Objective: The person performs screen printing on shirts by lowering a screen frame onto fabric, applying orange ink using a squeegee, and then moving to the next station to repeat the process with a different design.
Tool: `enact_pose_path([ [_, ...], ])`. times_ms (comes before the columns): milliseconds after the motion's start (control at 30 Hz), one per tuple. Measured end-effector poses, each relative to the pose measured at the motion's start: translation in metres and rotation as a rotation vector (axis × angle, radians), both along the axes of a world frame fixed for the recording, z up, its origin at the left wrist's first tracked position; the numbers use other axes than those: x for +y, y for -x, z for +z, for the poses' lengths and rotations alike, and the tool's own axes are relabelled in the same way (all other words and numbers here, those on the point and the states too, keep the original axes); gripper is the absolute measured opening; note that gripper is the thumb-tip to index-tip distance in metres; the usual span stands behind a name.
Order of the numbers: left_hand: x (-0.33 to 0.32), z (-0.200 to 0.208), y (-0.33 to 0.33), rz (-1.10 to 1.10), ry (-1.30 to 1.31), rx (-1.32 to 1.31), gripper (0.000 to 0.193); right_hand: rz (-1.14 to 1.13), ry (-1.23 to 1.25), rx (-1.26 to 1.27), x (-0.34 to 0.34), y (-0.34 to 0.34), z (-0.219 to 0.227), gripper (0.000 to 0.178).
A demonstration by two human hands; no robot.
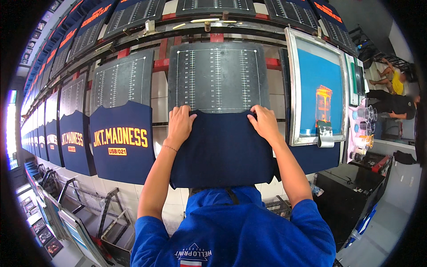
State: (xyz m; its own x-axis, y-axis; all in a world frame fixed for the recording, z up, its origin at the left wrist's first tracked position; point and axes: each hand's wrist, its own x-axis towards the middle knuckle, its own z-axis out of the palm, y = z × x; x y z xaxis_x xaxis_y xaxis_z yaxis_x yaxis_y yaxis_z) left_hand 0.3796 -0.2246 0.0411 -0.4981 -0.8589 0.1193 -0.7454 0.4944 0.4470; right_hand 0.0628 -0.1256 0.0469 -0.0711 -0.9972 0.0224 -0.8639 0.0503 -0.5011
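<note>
Plain navy cloth point(222, 149), one piece, lies in the middle, over the near part of one black board point(218, 78) with white marks. On the left, a row of navy cloths with letters point(120, 164) gets too small to count. One left hand point(179, 124) grips the plain cloth's far left corner. One right hand point(265, 123) grips its far right corner. Next comes one blue screen point(311, 89) in a frame, with one flat gray tool point(326, 133) near its bottom. Two people point(402, 106) show at the right.
</note>
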Motion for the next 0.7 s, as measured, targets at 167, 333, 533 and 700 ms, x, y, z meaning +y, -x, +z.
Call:
enact_pose_path([
  [167, -0.005, -0.007, -0.008, -0.006, 0.007, 0.068, 0.017, -0.08, 0.075, -0.181, -0.006, 0.003, -0.002, 0.019],
  [333, -0.036, -0.001, -0.004, -0.064, 0.032, 0.058, 0.019, -0.085, 0.172, -0.137, -0.028, 0.009, -0.01, 0.02],
  [533, -0.056, -0.008, -0.003, -0.105, 0.039, -0.013, 0.022, -0.09, 0.169, -0.035, -0.044, 0.011, -0.017, 0.021],
  [700, -0.059, -0.011, -0.004, -0.099, 0.031, -0.033, 0.022, -0.068, 0.204, 0.014, -0.051, 0.01, -0.023, 0.021],
])
